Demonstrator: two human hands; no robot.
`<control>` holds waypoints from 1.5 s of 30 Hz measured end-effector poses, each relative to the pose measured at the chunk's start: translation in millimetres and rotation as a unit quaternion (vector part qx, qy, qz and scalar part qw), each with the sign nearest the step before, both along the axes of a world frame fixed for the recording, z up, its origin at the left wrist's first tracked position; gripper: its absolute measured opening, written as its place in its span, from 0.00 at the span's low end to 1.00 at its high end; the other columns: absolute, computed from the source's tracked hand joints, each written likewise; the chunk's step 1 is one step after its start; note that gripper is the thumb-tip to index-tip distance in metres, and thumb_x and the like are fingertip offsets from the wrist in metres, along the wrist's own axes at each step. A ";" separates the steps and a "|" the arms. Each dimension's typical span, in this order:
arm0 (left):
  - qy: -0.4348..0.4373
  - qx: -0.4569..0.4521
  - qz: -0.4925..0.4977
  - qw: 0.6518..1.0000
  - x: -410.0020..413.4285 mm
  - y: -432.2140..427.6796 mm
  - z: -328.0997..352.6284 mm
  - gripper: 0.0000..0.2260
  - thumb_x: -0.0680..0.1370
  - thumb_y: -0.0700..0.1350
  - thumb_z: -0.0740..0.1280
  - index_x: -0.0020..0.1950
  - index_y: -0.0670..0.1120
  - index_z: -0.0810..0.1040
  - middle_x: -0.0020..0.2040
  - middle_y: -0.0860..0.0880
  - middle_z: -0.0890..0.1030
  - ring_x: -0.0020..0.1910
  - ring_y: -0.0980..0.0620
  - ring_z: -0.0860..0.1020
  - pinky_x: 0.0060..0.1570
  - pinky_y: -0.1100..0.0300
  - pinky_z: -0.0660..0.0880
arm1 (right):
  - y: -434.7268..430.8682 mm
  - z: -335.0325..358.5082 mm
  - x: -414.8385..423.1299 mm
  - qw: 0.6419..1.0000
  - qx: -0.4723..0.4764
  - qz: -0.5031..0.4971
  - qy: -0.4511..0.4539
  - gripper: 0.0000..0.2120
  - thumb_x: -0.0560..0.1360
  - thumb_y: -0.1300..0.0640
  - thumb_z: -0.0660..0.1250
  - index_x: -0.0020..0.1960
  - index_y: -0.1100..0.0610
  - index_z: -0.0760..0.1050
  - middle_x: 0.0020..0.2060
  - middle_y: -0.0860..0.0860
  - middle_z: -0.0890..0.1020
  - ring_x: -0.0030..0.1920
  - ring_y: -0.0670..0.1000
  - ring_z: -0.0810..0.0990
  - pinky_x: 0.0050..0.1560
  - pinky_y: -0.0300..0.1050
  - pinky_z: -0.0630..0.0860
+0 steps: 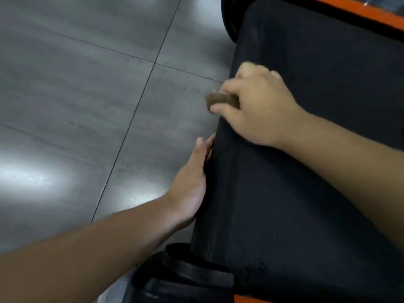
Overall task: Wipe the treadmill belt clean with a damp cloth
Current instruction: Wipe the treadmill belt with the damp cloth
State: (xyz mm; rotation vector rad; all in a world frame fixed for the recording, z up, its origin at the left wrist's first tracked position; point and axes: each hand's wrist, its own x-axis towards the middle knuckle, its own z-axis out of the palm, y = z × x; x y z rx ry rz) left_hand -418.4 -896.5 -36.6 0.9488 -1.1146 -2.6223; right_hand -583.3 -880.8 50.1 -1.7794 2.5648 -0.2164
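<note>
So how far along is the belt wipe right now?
Done: hard to say; the black belt shows no visibly wiped patch. In hand: the right hand grips a brown cloth at the belt's edge by the floor, and the left hand rests flat along that edge. Left: likely the wide belt surface toward the orange frame.

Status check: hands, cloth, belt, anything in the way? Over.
Right hand grips brown cloth at belt edge. Left hand open, resting against belt side. No obstruction seen on belt.
</note>
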 end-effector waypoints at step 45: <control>-0.111 -0.180 -0.005 0.977 -8.1 7.6 30.8 0.25 0.77 0.58 0.69 0.68 0.44 0.73 0.58 0.46 0.84 0.58 0.49 0.83 0.64 0.49 0.76 | 181.4 9.7 61.0 0.952 0.012 0.186 -0.244 0.12 0.75 0.43 0.65 0.55 0.40 0.83 0.50 0.42 0.75 0.52 0.48 0.71 0.54 0.54 0.67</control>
